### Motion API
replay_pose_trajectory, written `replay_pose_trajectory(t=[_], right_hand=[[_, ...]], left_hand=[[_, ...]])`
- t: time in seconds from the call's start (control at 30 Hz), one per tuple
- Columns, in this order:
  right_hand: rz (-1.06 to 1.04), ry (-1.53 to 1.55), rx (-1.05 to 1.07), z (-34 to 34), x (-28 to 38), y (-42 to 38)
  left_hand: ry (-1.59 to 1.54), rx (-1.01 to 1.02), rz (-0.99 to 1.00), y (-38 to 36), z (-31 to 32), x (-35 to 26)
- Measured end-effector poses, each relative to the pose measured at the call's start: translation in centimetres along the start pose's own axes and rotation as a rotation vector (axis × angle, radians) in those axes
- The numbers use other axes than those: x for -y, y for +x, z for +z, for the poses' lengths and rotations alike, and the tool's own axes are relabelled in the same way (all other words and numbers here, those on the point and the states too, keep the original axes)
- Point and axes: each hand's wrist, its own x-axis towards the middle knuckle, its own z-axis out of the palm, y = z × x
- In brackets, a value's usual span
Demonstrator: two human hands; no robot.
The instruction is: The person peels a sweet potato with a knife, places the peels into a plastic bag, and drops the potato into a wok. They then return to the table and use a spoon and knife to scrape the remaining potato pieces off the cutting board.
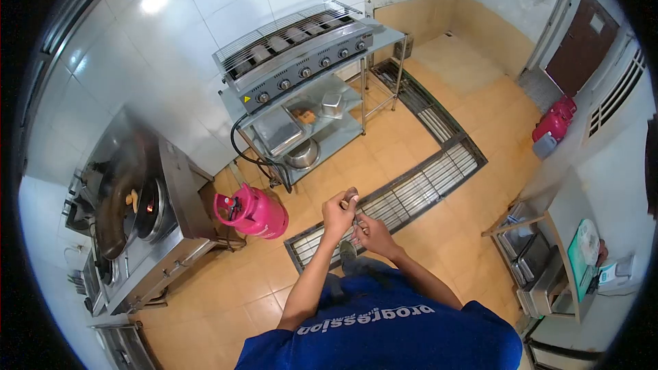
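Note:
In front of my body, over the floor drain, my left hand (338,214) is raised with its fingers closed. A small dark rounded piece (351,194) shows at its fingertips. Just below and to the right, my right hand (373,234) is closed in a pinch, its fingertips close to the left palm. Between the two hands runs a thin dark length (356,221), and I cannot tell what it is. Nearest to the hands on the floor is a pink gas cylinder (264,214), off to the left.
A gas grill (301,62) stands on a steel table ahead, with trays and a metal pot (302,154) on its lower shelf. A wok stove (154,205) is at left. The metal drain grate (411,195) crosses the tiled floor. A rack (541,260) stands at right.

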Motion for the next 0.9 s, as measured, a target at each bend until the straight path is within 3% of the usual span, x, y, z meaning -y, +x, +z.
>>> replay_pose_trajectory(t=[0.13, 0.23, 0.5, 0.53, 0.57, 0.67, 0.9], right_hand=[[0.007, -0.074, -0.148, 0.3, 0.2, -3.0], [-0.072, -0.32, -0.251, -0.2, -1.4, -5.2], [0.098, 0.266, -0.054, -5.3, 0.9, -9.6], [0.095, 0.269, -0.053, -6.1, 0.3, -9.8], [0.09, 0.297, -0.067, -7.2, -0.4, -10.0], [0.057, 0.314, -0.104, -11.3, -1.9, -10.8], [0.07, 0.346, -0.222, -24.0, -5.3, -17.6]], left_hand=[[0.004, -0.018, 0.113, -1.8, 1.3, -0.6], [0.005, 0.059, 0.054, -3.8, 2.6, -1.5], [-0.423, 0.375, -0.124, -4.7, 6.7, -2.2], [-0.556, 0.409, -0.176, -4.8, 7.4, -2.9], [-0.488, 0.552, -0.136, -4.3, 8.6, -1.4], [-0.422, 0.609, -0.187, -5.2, 11.4, -6.5], [-0.527, 0.764, -0.279, -8.5, 25.7, -10.6]])
